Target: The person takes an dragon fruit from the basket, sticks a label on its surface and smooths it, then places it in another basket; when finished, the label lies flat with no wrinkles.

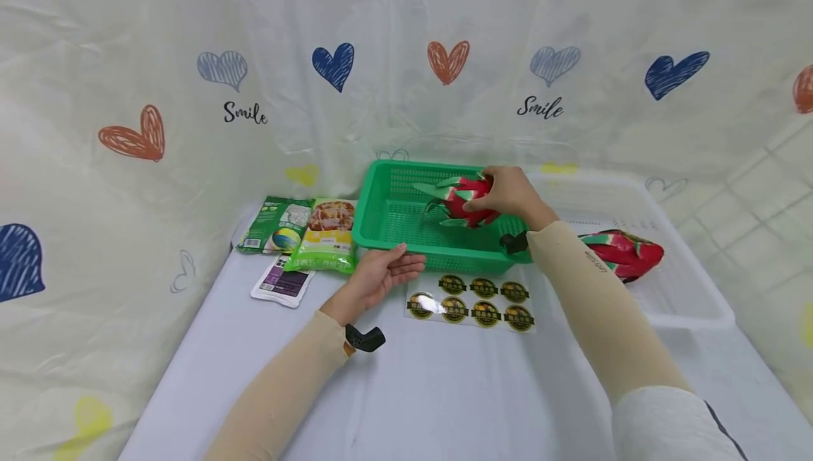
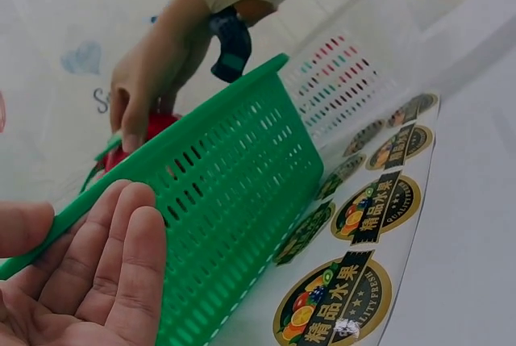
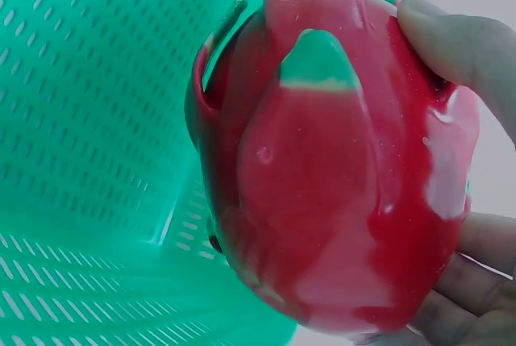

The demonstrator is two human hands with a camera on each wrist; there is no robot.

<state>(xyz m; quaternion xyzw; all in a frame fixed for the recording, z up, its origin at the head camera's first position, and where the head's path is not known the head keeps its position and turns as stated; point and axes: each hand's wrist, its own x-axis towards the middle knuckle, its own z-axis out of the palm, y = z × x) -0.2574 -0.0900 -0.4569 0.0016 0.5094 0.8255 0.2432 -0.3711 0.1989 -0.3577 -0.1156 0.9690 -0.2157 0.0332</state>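
My right hand (image 1: 511, 193) grips a red dragon fruit (image 1: 466, 201) with green-tipped scales over the green basket (image 1: 438, 263). The right wrist view shows the thumb on one side of the dragon fruit (image 3: 322, 193) and the other fingers round its lower side. At the basket's front wall is my left hand (image 1: 384, 274), palm showing and fingers stretched to the right. Its thumb (image 2: 24, 229) lies by the green rim, while the other fingers (image 2: 137, 273) overlap the outer wall in the left wrist view.
A second dragon fruit (image 1: 625, 256) lies in the white basket (image 1: 692, 302) on the right. Left of the green basket are a green packet (image 1: 273, 224), a yellow-green food bag (image 1: 327, 235) and a white-and-purple pouch (image 1: 282, 282). A sheet of round stickers (image 1: 470, 302) lies in front.
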